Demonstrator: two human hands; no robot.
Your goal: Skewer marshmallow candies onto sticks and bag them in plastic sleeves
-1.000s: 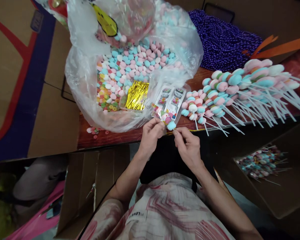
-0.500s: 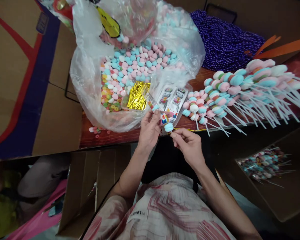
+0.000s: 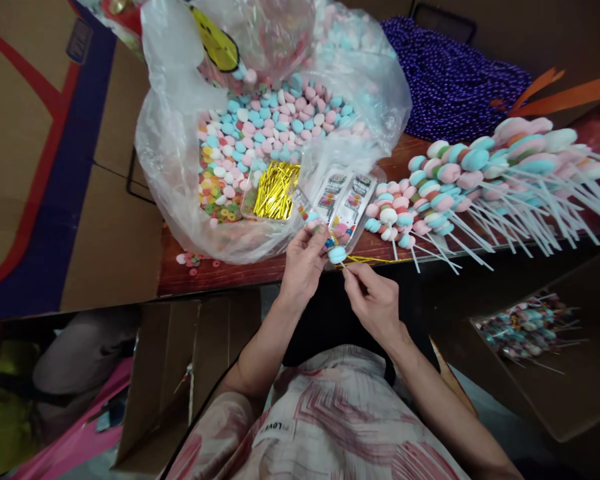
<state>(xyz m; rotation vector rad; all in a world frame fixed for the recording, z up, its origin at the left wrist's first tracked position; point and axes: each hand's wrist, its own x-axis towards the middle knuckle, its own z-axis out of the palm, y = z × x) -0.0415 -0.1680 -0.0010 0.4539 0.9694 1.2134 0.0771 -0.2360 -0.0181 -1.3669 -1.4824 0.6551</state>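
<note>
My left hand point(image 3: 307, 257) pinches a clear printed wrapper point(image 3: 303, 200) around a skewer of marshmallow candies. The skewer's lowest candy, a pale blue one point(image 3: 337, 255), sticks out below the wrapper. My right hand point(image 3: 373, 293) has its fingers closed on the skewer's thin white stick point(image 3: 344, 265), just under that candy. Beyond my left hand lies a clear tray point(image 3: 377, 183) with printed wrappers point(image 3: 357, 197) in it. Gold twist ties point(image 3: 275, 193) fill another small tray. A few loose gold ties point(image 3: 370, 259) lie at the table edge.
An opened plastic bag point(image 3: 163, 167) bears loose pink, blue and white candies point(image 3: 260, 127) and gummy rings point(image 3: 220, 190). Unwrapped candy skewers point(image 3: 475, 160) are heaped at the right, with purple cord point(image 3: 455, 80) behind. A carton point(image 3: 570, 393) at lower right holds wrapped skewers point(image 3: 530, 327).
My left hand has shifted slightly to the right along the wrapper. My right hand has dropped a little, and more white stick shows beneath the blue candy.
</note>
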